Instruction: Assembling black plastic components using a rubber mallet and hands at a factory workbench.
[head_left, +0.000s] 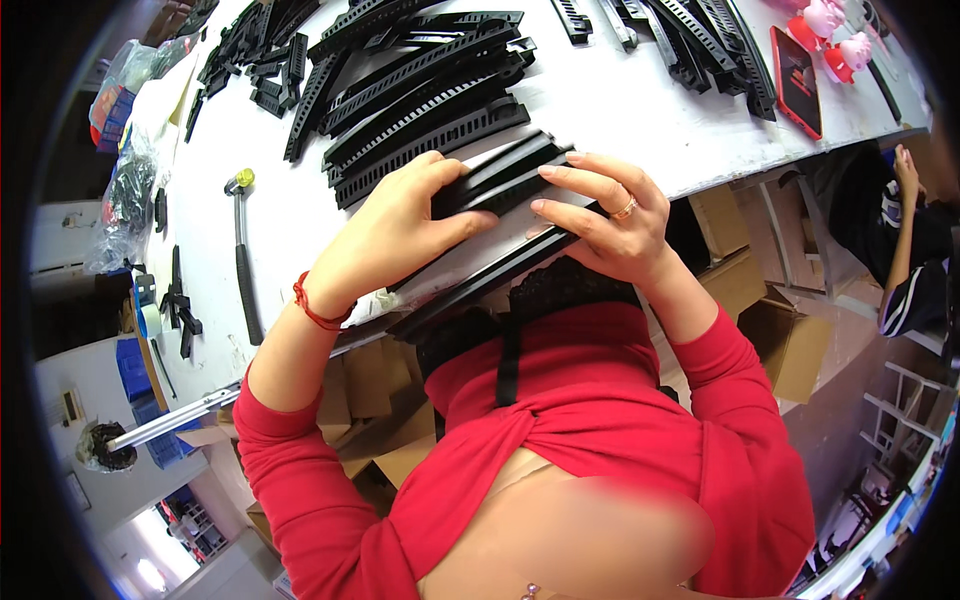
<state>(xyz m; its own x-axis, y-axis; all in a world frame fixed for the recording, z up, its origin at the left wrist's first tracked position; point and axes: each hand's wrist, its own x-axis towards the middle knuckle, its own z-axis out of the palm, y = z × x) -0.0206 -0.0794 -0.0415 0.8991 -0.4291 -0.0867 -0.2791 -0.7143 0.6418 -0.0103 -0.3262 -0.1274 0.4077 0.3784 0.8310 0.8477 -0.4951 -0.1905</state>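
Note:
Close to the table's front edge, my left hand [400, 225] is closed round the left part of a black plastic strip [520, 180], its thumb on the near side. My right hand [615, 215] is curled over the right end of the same strip, fingertips pressed on it; part of it is hidden under the fingers. Another long black strip [480, 285] lies between my hands and my body, along the table edge, its right end under my right hand. Just beyond my hands is a stack of slotted black strips [430, 150].
A hammer [241, 250] with a yellow head lies at left, near small black parts [180, 300]. Further black pieces [285, 75] are heaped at the far left, and more strips [700, 50] at the far right, beside a red-edged phone [797, 85]. Another person's arm [900, 230] shows at right.

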